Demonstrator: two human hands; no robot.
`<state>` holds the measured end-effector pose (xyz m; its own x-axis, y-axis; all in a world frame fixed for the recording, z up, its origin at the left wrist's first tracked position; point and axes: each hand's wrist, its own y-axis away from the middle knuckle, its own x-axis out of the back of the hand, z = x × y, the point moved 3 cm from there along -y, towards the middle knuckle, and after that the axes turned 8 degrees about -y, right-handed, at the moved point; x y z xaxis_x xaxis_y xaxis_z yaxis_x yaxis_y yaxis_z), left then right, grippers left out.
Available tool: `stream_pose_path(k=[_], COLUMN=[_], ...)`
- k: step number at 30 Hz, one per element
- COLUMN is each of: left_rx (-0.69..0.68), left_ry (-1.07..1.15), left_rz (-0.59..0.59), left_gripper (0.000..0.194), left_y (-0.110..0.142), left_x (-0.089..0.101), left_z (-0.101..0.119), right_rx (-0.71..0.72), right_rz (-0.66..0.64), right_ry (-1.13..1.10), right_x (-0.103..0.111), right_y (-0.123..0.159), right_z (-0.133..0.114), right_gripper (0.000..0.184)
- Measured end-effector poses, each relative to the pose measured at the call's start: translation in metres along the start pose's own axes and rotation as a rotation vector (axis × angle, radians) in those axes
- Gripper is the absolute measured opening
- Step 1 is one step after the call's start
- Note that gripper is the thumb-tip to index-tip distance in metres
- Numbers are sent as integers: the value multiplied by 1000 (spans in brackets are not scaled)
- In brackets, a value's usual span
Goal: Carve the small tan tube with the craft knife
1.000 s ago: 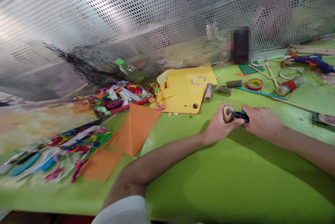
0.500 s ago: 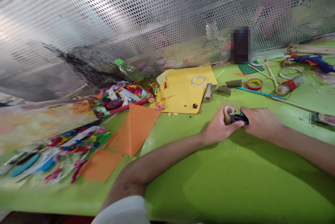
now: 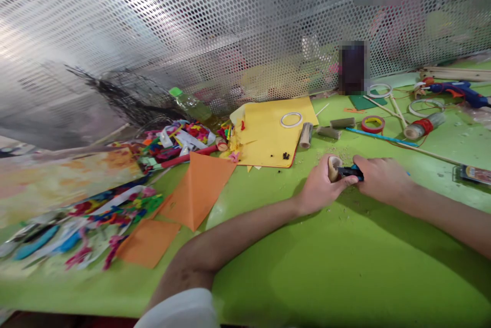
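My left hand (image 3: 320,184) is wrapped round a short hollow bamboo tube (image 3: 333,170), its open end turned up and towards the right. A black and blue utility knife (image 3: 352,171) is gripped in my right hand (image 3: 381,177), and its tip reaches the tube's rim. My left thumb lies along the underside of the knife, touching it or very close to it. Small pale shavings are scattered on the green table (image 3: 307,266) around both hands. Behind the tube lie another bamboo piece (image 3: 306,135) and a split bamboo half (image 3: 329,132).
A yellow sheet (image 3: 268,133) with a white tape ring (image 3: 291,120) lies behind my left hand. Orange paper (image 3: 203,184) and coloured craft scraps (image 3: 115,220) spread leftwards. Red tape (image 3: 373,124), a thread-wound tube (image 3: 425,126) and a blue glue gun (image 3: 460,90) are at back right. Perforated metal mesh (image 3: 245,26) rises behind.
The bamboo tube has tilted slightly in my left hand, and the knife's tip has shifted a little at its rim. Both hands keep nearly the same place.
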<state>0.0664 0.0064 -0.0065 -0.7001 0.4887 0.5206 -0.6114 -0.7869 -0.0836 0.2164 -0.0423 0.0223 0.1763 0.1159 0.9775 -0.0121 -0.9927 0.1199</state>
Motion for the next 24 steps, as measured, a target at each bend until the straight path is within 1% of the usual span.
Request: stream_pose_path(k=[3, 5, 10, 14, 18, 21, 24], left_rx=[9, 9, -11, -63, -106, -143, -142], left_ry=[14, 52, 128, 87, 8, 15, 47], left_rz=[28, 26, 7, 23, 49, 59, 41], left_gripper=[43, 43, 46, 49, 46, 44, 45], left_y=[-1, -1, 0, 2, 3, 4, 4], left_x=[0, -1, -2, 0, 1, 0, -2], left_z=[-1, -2, -1, 4, 6, 5, 3], right_rx=[-39, -53, -41, -22, -16, -19, -23], right_rz=[19, 21, -1, -19, -16, -21, -37], right_ry=[-33, -46, -66, -72, -66, -57, -55], right_x=[3, 4, 4, 2, 1, 2, 3], right_y=[0, 0, 0, -1, -1, 0, 0], right_z=[1, 1, 1, 2, 2, 2, 1], right_gripper=[25, 24, 21, 23, 26, 27, 25])
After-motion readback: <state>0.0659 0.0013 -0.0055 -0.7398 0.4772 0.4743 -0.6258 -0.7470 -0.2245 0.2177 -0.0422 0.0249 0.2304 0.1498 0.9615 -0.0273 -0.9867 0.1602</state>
